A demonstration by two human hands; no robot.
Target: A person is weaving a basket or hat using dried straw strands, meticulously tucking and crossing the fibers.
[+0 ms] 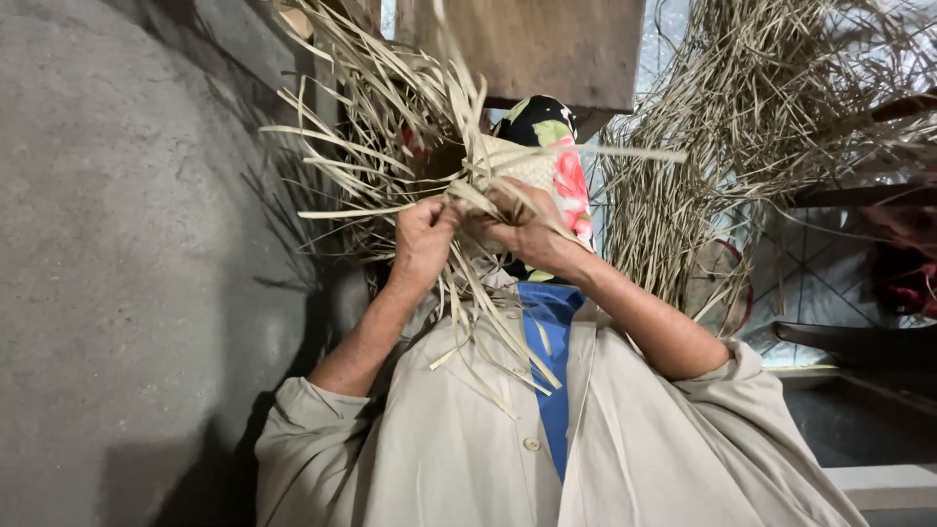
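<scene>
Both my hands are raised in front of me in a tangle of pale dried leaf strips. My left hand is closed around a bunch of these strips. Touching it, my right hand pinches other strips at the edge of a small woven piece. Loose strip ends hang down over my beige shirt. Behind the woven piece is a black cloth with red and green flowers.
A grey concrete floor fills the left side. A big heap of dried strips lies at the upper right, beside a wooden board. Dark objects and a grey ledge sit at the right edge.
</scene>
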